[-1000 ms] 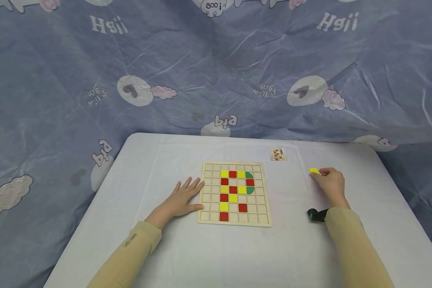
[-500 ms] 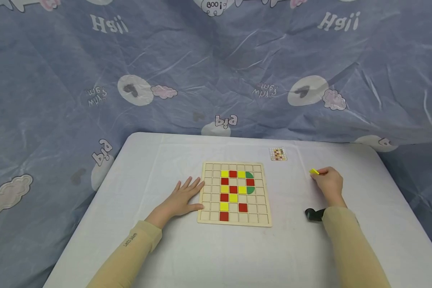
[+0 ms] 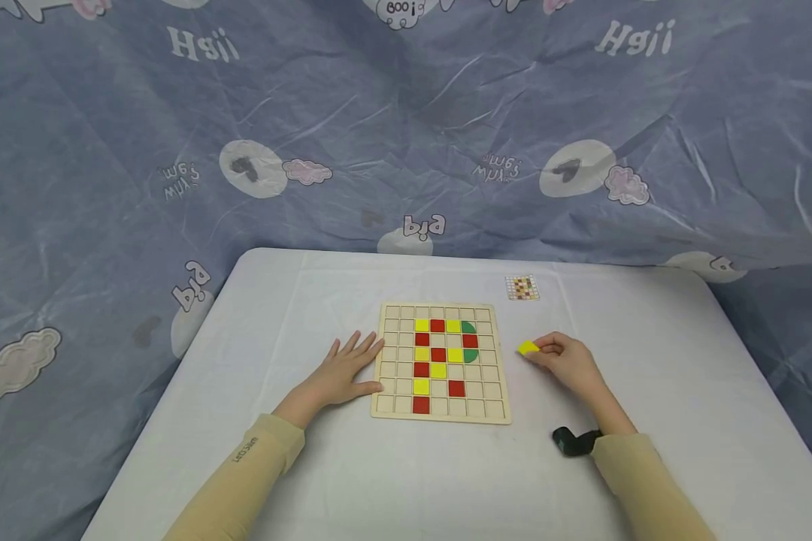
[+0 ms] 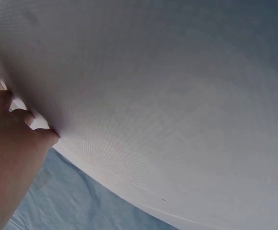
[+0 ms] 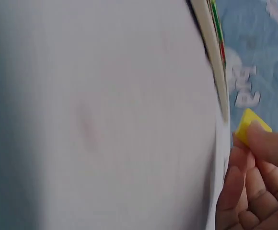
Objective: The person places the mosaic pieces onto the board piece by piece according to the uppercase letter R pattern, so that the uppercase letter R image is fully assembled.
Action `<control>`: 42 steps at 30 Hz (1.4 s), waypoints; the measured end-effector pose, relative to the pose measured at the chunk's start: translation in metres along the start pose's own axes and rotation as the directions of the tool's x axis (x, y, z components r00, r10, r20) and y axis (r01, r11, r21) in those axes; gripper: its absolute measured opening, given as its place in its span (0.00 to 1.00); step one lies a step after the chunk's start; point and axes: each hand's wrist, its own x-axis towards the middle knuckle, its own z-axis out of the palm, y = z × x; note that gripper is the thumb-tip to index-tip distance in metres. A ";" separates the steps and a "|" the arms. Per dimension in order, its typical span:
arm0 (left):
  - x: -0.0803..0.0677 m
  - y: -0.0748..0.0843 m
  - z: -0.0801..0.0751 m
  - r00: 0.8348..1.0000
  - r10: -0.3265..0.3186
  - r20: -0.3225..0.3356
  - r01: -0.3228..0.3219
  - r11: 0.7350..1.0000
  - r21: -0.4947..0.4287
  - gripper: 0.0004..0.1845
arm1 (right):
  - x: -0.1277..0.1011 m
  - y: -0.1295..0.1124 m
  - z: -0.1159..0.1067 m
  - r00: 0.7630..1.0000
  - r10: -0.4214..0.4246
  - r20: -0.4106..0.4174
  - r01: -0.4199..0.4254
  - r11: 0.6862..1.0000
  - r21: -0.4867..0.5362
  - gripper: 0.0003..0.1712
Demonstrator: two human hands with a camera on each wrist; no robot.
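A wooden grid board (image 3: 392, 368) lies mid-table, with red and yellow square tiles and green rounded ones set in its cells. Along its left edge rests my left hand (image 3: 341, 376), fingers spread and straight, the tips touching the rim. To the right of the board, my right hand (image 3: 571, 364) pinches a yellow square tile (image 3: 528, 348) between thumb and fingers, apart from the board. The right wrist view shows that yellow tile (image 5: 250, 125) held at the thumb tip, with the board's edge (image 5: 211, 43) beyond.
A small printed pattern card (image 3: 522, 287) lies behind the board to the right. A black wrist-worn device (image 3: 571, 442) sits at the right sleeve cuff. White cloth covers the table (image 3: 446, 481); a blue patterned curtain (image 3: 406, 135) hangs behind it.
My right hand has moved left and nearer to me, carrying the yellow tile from the table's right side toward the board. The left hand has stayed in place.
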 end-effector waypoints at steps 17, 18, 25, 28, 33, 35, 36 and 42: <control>0.004 0.000 0.003 1.000 -0.003 0.006 0.003 1.000 0.011 0.47 | -0.058 -0.043 0.048 0.954 -0.168 0.248 0.173 0.985 0.002 0.06; 0.005 -0.001 0.003 1.000 -0.004 0.006 0.004 1.000 0.014 0.47 | -0.059 -0.043 0.049 0.953 -0.174 0.250 0.180 0.984 0.000 0.06; 0.006 -0.001 0.000 1.000 0.007 0.005 -0.007 1.000 0.016 0.47 | -0.061 -0.045 0.057 0.954 -0.185 0.234 0.200 0.979 -0.046 0.05; 0.005 -0.001 0.000 1.000 0.004 0.007 -0.004 1.000 0.015 0.47 | -0.061 -0.046 0.059 0.957 -0.183 0.224 0.206 0.975 -0.082 0.06; 0.005 -0.003 0.000 1.000 -0.001 0.003 0.001 1.000 0.018 0.47 | -0.062 -0.046 0.061 0.960 -0.186 0.209 0.212 0.972 -0.105 0.07; 0.005 -0.003 0.001 1.000 -0.002 0.002 0.002 1.000 0.019 0.47 | -0.061 -0.046 0.062 0.959 -0.193 0.208 0.218 0.970 -0.104 0.07; 0.005 -0.003 0.001 1.000 -0.002 0.005 0.002 1.000 0.018 0.47 | -0.061 -0.045 0.062 0.958 -0.195 0.209 0.220 0.970 -0.103 0.07; 0.005 -0.004 0.001 1.000 -0.009 0.013 0.009 1.000 0.001 0.47 | -0.060 -0.046 0.061 0.963 -0.181 0.200 0.205 0.973 -0.103 0.04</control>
